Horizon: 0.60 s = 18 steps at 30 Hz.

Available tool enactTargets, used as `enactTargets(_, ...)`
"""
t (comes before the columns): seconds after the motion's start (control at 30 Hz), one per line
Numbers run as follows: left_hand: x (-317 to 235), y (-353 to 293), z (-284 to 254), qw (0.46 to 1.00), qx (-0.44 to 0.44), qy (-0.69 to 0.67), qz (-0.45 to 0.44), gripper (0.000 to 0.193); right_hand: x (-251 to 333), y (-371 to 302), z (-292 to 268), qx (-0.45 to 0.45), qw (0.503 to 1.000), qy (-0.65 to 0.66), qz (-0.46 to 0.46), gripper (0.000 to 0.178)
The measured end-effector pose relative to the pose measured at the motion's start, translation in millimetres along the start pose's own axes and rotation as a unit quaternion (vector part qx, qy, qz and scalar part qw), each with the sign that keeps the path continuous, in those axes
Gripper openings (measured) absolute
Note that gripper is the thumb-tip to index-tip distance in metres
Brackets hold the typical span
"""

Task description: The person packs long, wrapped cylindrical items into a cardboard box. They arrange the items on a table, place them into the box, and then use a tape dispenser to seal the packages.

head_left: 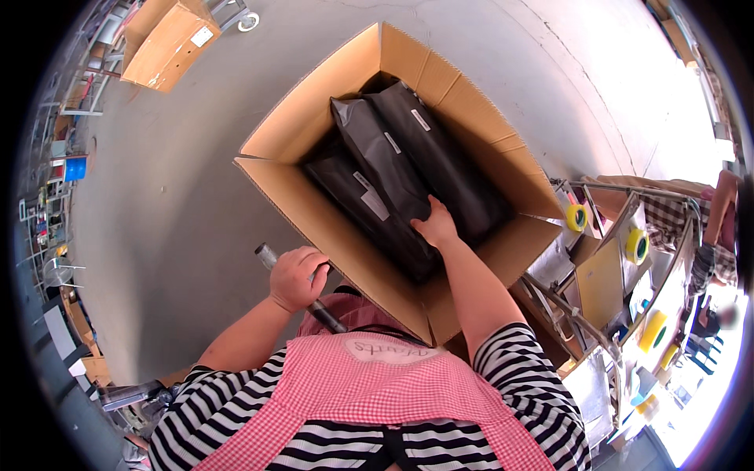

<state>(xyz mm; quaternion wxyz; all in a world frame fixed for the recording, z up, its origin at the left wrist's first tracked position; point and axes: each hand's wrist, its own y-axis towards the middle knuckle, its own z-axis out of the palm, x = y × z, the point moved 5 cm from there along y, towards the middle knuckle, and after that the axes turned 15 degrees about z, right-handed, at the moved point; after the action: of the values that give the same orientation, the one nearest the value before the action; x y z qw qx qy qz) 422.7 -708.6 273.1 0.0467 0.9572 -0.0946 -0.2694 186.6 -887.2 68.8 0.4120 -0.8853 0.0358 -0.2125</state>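
Observation:
A tall brown cardboard carton [471, 94] stands before me with its top open. Several black plastic packages, each with a white label, are packed in it side by side. My right hand [437, 225] reaches in over the near side and grips the middle black package [385, 153]; its thumb lies on the plastic and the other fingers dip toward the package to its right [440, 149]. Outside the carton's left wall, my left hand [298, 278] is curled, fingertips at the rim, above a grey metal tube [265, 254]. What it holds is hidden.
To the right, a metal-framed rack [601, 290] holds yellow tape rolls [637, 246] close to the carton. Another person's arm [721, 208] shows at the far right. A cardboard box [169, 47] on a wheeled cart stands at the upper left. Grey concrete floor [181, 157] surrounds the carton.

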Motion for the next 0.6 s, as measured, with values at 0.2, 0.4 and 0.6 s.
enactTargets(0.2, 1, 13, -4, 1.0, 0.008, 0.023, -0.003, 0.013, 22, 70, 24, -0.003, 0.996, -0.033, 0.087, 0.115)
enactTargets(0.4, 1, 14, -3, 1.0, 0.005, 0.027, 0.0, 0.014, 50, 60, 35, -0.032, 0.983, -0.169, 0.058, 0.111)
enactTargets(0.6, 0, 12, -5, 1.0, 0.017, 0.018, -0.015, 0.015, 47, 28, 74, -0.09, 0.978, -0.186, 0.01, 0.105)
